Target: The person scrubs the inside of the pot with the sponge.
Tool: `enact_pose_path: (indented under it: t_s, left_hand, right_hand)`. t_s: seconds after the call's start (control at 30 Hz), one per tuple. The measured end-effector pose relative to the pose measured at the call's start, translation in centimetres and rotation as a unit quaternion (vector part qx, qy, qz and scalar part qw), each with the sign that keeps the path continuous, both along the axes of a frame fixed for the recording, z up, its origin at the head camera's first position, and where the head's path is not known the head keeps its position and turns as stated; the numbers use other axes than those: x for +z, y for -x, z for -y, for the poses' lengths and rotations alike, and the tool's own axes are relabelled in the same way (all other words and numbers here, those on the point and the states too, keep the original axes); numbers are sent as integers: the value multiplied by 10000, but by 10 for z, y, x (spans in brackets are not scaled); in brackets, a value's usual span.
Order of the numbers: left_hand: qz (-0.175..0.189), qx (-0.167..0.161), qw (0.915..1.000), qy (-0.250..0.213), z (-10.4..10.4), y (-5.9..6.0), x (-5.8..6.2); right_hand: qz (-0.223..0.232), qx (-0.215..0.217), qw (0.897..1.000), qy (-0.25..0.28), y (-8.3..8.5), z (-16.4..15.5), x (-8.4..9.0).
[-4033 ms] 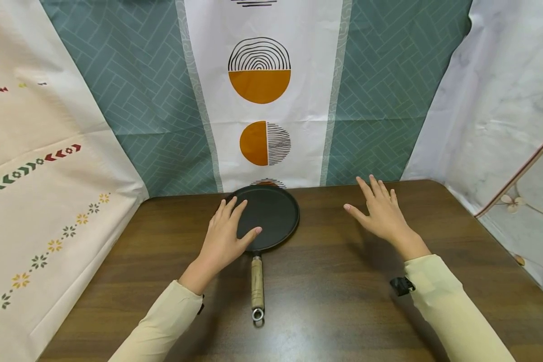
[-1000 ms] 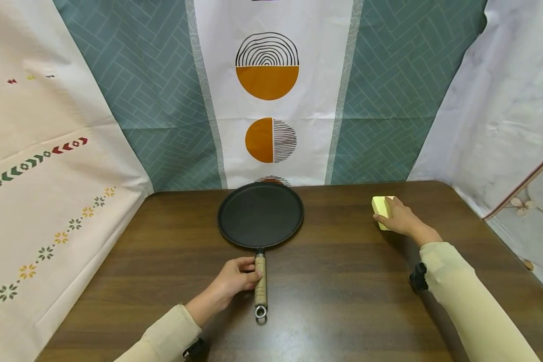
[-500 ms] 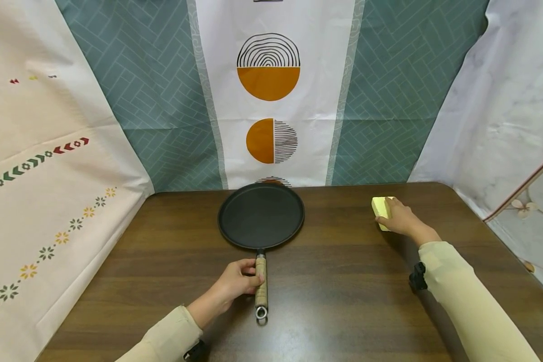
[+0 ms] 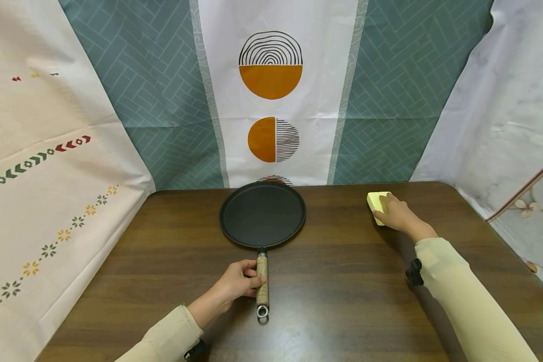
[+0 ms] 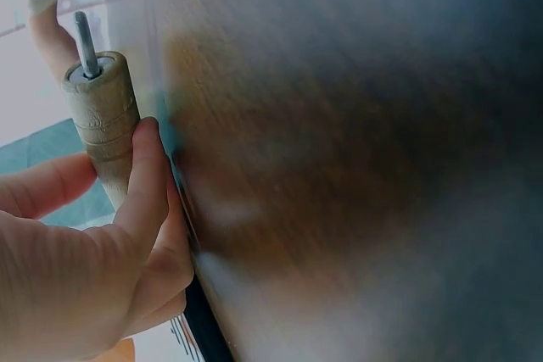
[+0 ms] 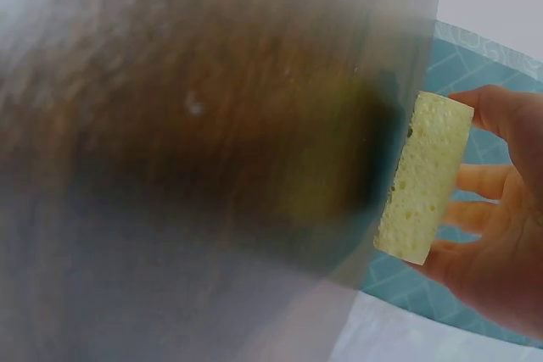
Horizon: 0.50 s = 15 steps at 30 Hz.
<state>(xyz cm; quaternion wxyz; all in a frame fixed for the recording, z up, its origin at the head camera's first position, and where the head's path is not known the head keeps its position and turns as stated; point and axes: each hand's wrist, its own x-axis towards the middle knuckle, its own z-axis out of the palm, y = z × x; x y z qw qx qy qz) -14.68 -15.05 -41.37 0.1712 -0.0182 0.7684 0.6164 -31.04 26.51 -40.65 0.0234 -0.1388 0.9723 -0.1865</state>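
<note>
A flat round black griddle pan (image 4: 262, 214) lies on the dark brown wooden surface (image 4: 335, 296), close to the far edge and a little left of the middle; no brand, label or writing can be read on it or on anything else in view. Its long axis runs from the far edge toward the person, with the round plate on the far side and the light wooden handle (image 4: 262, 277) pointing straight back at the person, ending in a small metal hanging ring (image 4: 262, 312). The left hand (image 4: 235, 284) grips that handle from its left side, fingers (image 5: 144, 184) curled round the wood, as the left wrist view also shows. Well apart, toward the far right of the surface, the right hand (image 4: 398, 215) holds a pale yellow rectangular sponge (image 4: 377, 205), thumb on one side and fingers on the other; the right wrist view shows the porous sponge (image 6: 422, 177) between them at the surface. Behind the surface hangs a teal and white patterned cloth backdrop (image 4: 271, 95) printed with orange and black lined half-circles.
</note>
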Motion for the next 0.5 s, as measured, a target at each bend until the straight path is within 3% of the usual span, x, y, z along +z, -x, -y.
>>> enact_pose_path:
  t_s: [0.5]
  left_hand:
    - [47,108,9999,17,-1,2,-1]
  right_hand:
    - [58,159,9995,262,6,28,10]
